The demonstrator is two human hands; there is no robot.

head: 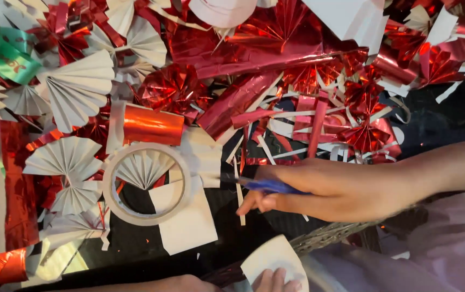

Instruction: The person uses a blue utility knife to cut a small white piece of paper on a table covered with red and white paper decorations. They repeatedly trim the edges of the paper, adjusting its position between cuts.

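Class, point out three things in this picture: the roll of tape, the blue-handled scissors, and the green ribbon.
roll of tape [114, 201], head view, on its white ring's left rim.
blue-handled scissors [269, 186], head view, on the blue handle.
green ribbon [2, 51], head view, on its folded middle.

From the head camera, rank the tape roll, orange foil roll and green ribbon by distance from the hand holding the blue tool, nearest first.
Measured from the right hand, holding the blue tool:
1. Tape roll, just left of it.
2. Orange foil roll, above the tape roll.
3. Green ribbon, far top-left corner.
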